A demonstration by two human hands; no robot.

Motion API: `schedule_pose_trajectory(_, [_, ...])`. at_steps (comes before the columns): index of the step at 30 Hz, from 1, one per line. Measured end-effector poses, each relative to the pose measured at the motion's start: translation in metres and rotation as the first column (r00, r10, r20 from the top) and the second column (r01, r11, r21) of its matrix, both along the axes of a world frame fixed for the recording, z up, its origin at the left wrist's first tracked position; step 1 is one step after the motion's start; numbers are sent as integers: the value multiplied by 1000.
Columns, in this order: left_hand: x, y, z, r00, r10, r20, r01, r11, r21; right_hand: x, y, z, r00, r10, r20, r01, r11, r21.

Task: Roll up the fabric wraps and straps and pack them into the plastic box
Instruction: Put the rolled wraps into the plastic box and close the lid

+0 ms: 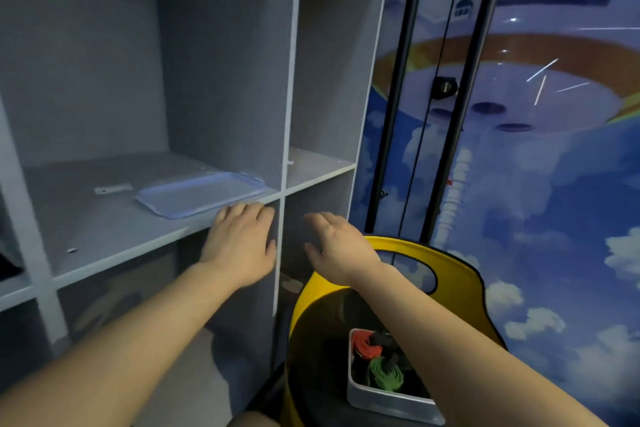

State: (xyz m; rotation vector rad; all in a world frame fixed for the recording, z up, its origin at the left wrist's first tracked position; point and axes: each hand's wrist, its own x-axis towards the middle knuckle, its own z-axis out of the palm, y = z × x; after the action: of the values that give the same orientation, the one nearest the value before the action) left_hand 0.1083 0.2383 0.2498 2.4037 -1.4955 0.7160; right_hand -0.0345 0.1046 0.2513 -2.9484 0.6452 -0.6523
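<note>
Rolled red and green straps (377, 362) already fill the plastic box (388, 402) on the yellow stool (460, 274). Both hands, left hand (239, 239) and right hand (337, 244), reach out open and empty toward the lid (201, 192) on the shelf (104, 236); closing the box likely comes next, requiring the lid's edge gripped.

No text, label, brand, number or sign could be read anywhere: not on the grey shelving, the plastic box or the painted wall.
</note>
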Motion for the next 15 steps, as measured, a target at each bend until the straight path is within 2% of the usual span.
schedule_pose_trajectory(8, [75, 11, 28, 976, 217, 30, -218, 975, 40, 101, 3, 31, 995, 102, 17, -102, 995, -3])
schedule_pose_trajectory(15, [118, 4, 27, 960, 280, -24, -276, 956, 102, 164, -5, 31, 984, 161, -81, -161, 987, 14])
